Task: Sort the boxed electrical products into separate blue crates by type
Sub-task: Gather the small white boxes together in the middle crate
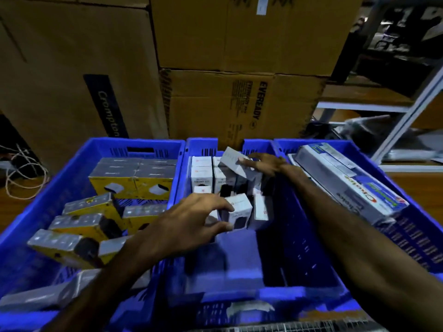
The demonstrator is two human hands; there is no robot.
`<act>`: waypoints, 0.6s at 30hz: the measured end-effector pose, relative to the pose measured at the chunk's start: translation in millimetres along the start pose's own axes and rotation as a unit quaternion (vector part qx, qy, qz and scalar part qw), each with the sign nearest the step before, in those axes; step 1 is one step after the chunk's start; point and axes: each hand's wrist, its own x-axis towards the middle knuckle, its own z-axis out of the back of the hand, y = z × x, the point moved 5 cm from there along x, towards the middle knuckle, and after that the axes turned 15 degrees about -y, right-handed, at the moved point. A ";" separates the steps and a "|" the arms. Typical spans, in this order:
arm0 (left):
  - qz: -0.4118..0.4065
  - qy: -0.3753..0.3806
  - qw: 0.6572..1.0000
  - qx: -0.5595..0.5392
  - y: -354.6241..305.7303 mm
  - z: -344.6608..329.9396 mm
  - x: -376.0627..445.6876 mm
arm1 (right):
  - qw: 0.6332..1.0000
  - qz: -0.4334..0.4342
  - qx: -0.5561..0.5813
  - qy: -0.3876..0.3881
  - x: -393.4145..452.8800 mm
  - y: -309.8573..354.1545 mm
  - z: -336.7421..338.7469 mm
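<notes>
Head view: left hand (191, 219) pinches a white box (237, 213) standing in the middle blue crate (299, 236); right hand (261, 164) grips a tilted white carton (236, 161) over that crate's far end.

We see three blue crates (153, 144) of hard moulded plastic with slotted walls. The small white boxes (201, 173) and yellow boxes (134, 185) look like smooth printed card. Behind stand big cartons (239, 104) of matt brown corrugated cardboard.
</notes>
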 end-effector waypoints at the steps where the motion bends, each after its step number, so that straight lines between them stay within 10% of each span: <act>1: 0.005 0.002 1.000 0.000 -0.6 -0.8 0.2 | 0.998 0.020 0.053 0.022 -7.2 2.9 -3.7; 5: 0.031 -0.010 0.999 0.009 3.8 -1.6 -0.5 | 0.998 0.057 -0.012 0.023 -183.6 159.7 75.0; 18: 0.069 -0.006 0.997 0.022 -7.4 -29.2 8.0 | 0.978 0.192 0.007 0.077 -283.0 128.2 25.9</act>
